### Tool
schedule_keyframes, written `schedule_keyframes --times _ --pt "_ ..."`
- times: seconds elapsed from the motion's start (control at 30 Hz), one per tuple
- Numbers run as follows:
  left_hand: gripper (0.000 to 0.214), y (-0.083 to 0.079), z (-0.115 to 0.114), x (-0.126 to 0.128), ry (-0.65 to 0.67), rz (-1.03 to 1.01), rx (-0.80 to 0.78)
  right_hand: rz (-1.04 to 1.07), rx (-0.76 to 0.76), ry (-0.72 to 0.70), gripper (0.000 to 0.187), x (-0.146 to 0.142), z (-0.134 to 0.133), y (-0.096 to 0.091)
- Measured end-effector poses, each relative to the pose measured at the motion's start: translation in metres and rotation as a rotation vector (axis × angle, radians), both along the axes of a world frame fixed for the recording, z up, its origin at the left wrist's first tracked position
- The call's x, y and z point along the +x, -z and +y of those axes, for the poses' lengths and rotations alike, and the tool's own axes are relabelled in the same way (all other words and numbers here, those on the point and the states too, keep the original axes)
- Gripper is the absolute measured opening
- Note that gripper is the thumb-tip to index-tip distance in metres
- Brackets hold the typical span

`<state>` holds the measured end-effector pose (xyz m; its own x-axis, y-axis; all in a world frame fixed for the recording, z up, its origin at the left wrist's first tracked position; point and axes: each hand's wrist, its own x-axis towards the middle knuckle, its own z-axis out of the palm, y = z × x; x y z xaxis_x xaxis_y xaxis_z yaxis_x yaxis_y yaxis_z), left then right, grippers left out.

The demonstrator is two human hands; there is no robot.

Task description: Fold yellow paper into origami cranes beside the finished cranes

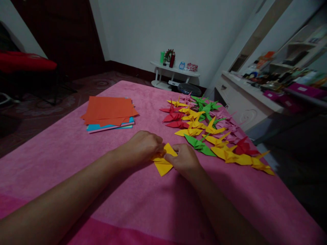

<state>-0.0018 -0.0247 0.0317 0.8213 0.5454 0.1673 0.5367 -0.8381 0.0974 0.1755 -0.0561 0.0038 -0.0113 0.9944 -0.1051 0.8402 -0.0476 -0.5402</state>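
A partly folded piece of yellow origami paper [163, 167] lies on the pink cloth, between my two hands. My left hand [143, 146] is curled at its left edge, the fingers bent down onto the paper and their tips hidden. From the right, my right hand [186, 160] pinches the paper, with the thumb on top near its middle. Just beyond, to the right, several folded paper cranes stand in rows: a green crane [200, 145], a yellow crane [191, 131] and a red crane [173, 117] among them.
A stack of square paper sheets [109, 110], orange on top, lies to the left on the cloth-covered table [63, 149]. Pink cranes [231, 129] line the table's right edge. Beyond stand a small white shelf [176, 69], a cluttered dresser [240, 98] and a red chair [25, 63].
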Motion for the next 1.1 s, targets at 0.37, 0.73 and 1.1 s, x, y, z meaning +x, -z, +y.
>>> schedule_keyframes --times 0.37,0.73,1.1 --pt "0.026 -0.002 0.003 -0.009 -0.066 -0.107 -0.081 0.145 0.056 0.097 0.019 -0.002 -0.007 0.012" --pt "0.091 0.005 -0.021 0.026 -0.583 -1.288 -0.938 0.552 0.41 0.344 0.02 -0.012 -0.012 0.017" --pt "0.05 0.017 -0.035 0.045 -0.607 -1.461 -0.88 0.498 0.333 0.35 0.023 -0.024 -0.022 0.02"
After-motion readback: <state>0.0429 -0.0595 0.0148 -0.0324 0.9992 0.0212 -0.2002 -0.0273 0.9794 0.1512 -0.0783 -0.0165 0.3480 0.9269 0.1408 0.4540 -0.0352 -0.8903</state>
